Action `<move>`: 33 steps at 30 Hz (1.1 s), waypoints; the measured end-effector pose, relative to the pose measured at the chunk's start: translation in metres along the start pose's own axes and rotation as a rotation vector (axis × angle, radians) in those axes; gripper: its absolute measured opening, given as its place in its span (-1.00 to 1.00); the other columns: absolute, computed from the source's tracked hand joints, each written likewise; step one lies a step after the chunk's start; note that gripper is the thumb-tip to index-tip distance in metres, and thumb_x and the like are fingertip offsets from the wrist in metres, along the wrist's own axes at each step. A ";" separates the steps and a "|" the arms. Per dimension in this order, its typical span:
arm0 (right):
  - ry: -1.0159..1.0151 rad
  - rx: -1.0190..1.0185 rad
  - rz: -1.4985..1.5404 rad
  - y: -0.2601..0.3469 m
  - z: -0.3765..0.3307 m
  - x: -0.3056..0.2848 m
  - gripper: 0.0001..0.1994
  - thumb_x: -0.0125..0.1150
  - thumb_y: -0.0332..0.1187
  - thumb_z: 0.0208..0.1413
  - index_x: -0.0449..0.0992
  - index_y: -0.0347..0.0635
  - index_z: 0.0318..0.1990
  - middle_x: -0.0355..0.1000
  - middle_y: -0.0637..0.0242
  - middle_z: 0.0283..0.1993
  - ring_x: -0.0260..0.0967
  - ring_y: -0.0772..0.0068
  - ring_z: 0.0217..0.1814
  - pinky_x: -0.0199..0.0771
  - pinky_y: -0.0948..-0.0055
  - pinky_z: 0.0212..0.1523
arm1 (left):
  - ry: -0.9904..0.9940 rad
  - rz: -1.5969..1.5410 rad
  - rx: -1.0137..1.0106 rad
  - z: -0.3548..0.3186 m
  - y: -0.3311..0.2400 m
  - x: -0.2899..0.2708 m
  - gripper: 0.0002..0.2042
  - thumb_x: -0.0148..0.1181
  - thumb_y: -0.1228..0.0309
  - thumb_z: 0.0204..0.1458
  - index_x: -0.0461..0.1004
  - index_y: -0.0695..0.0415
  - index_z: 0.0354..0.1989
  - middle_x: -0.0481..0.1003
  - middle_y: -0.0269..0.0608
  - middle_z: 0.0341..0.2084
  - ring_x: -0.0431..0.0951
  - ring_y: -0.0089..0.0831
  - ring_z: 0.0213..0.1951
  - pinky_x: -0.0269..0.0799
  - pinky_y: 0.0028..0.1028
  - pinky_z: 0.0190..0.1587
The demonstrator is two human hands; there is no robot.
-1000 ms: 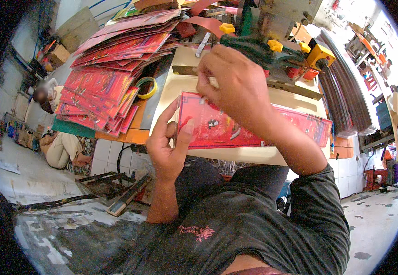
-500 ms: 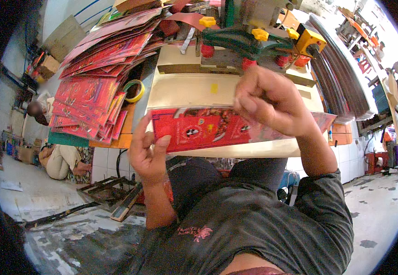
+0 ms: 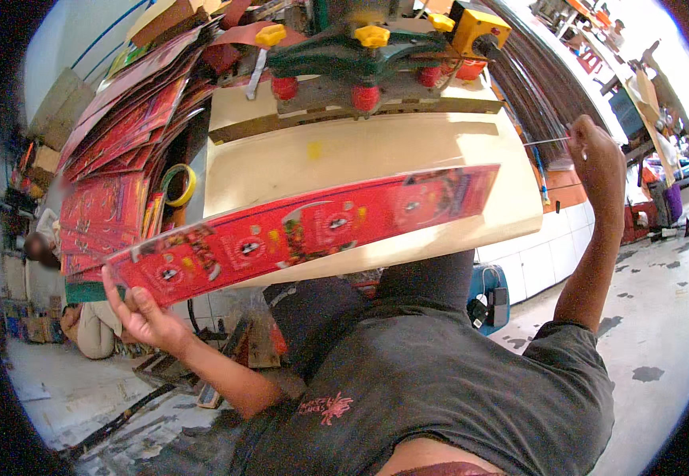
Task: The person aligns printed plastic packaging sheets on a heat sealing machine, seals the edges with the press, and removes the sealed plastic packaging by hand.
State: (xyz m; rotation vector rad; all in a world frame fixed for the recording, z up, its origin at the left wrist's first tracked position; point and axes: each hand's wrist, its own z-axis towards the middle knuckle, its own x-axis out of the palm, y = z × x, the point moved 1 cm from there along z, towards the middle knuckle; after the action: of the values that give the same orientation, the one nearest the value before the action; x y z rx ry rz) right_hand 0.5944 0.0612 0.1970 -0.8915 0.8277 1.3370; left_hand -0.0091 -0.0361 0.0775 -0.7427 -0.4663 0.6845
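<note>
A long red printed card strip (image 3: 309, 238) slants up to the right above the cream work surface (image 3: 297, 151). My left hand (image 3: 144, 317) is closed on its lower left end, thumb toward me. The strip's far right end is unsupported and blurred by motion. My right hand (image 3: 598, 163) is raised at the right, well apart from the strip. Its fingers are closed on a thin, pale, rod-like thing (image 3: 547, 142) that points left; its exact kind cannot be made out.
A green press head (image 3: 336, 55) with yellow knobs and red feet stands behind the work surface. Stacked red printed sheets (image 3: 114, 174) and a yellow tape roll (image 3: 178, 185) lie left. Dark stacked sheets (image 3: 519, 71) stand right. A person (image 3: 94, 329) sits on the floor far left.
My right hand has moved from above the strip out to the far right. My left hand has carried the strip left and lower, and its whole length is now uncovered.
</note>
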 end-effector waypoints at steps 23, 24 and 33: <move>0.151 -0.661 0.957 0.189 -0.009 0.068 -0.77 0.35 -0.31 0.15 0.59 -0.20 -0.09 0.58 0.17 -0.17 0.54 0.05 -0.08 0.52 0.20 -0.06 | 0.007 0.025 0.033 0.002 -0.022 -0.021 -0.40 0.13 0.32 0.33 0.13 0.26 0.47 0.21 -0.52 -0.51 0.21 -0.65 -0.37 0.25 -0.60 -0.13; 0.180 -0.607 1.033 0.189 -0.008 0.069 -0.81 0.34 -0.33 0.17 0.60 -0.21 -0.14 0.59 0.18 -0.22 0.56 0.13 -0.14 0.53 0.26 -0.11 | -0.002 0.021 0.023 0.001 -0.023 -0.019 -0.39 0.13 0.30 0.33 0.12 0.26 0.48 0.21 -0.51 -0.51 0.25 -0.63 -0.35 0.28 -0.57 -0.07; 0.051 -0.031 1.210 0.147 -0.013 0.090 -0.77 0.24 -0.27 0.29 0.62 -0.29 -0.27 0.61 0.15 -0.34 0.60 0.40 -0.32 0.57 0.37 -0.24 | 0.001 0.054 0.104 -0.002 0.002 -0.028 -0.40 0.12 0.19 0.33 0.16 0.26 0.43 0.36 -0.04 0.21 0.34 -0.15 0.27 0.24 -0.10 0.37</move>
State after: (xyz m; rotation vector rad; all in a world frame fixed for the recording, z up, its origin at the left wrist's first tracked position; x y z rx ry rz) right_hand 0.4542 0.0933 0.1015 -0.3901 1.4892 2.3542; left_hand -0.0280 -0.0553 0.0706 -0.6593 -0.4078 0.7536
